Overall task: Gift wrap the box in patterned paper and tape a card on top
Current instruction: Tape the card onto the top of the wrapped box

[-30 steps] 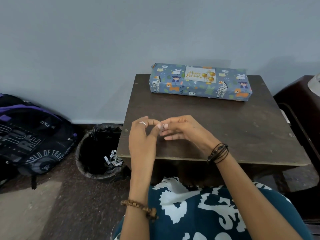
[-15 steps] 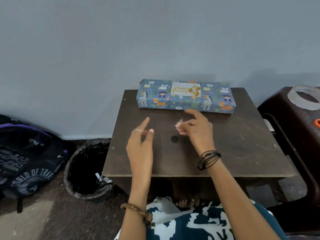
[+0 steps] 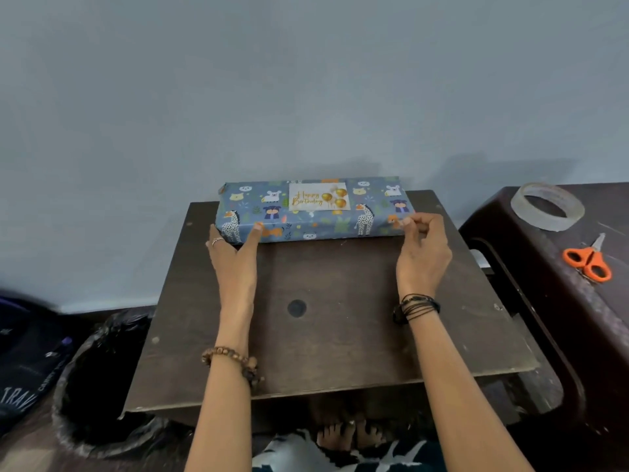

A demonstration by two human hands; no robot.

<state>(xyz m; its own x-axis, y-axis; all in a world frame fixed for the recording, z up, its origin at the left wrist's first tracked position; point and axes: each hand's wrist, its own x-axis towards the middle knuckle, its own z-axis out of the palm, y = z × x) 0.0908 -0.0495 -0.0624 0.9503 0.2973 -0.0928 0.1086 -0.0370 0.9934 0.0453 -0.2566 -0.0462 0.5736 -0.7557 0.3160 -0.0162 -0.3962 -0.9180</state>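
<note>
The box (image 3: pixel 313 219), wrapped in blue animal-print paper, lies along the far edge of the dark wooden table (image 3: pixel 340 318), against the wall. A white "Happy Birthday" card (image 3: pixel 319 196) with gold balloons sits flat on the middle of its top. My left hand (image 3: pixel 235 260) grips the box's front left corner, thumb on the front face and fingers around the end. My right hand (image 3: pixel 423 257) is at the front right corner, fingertips pinched on a small clear piece of tape against the paper.
A dark plastic stool (image 3: pixel 544 301) stands to the right with a clear tape roll (image 3: pixel 548 206) and orange scissors (image 3: pixel 587 260) on it. A black-lined bin (image 3: pixel 98 386) and a dark backpack (image 3: pixel 23 369) sit on the floor at the left.
Both hands moved forward from the table's near part to the box. The left hand took its left corner and the right hand brought the tape piece to its right corner. My head tilted down.
</note>
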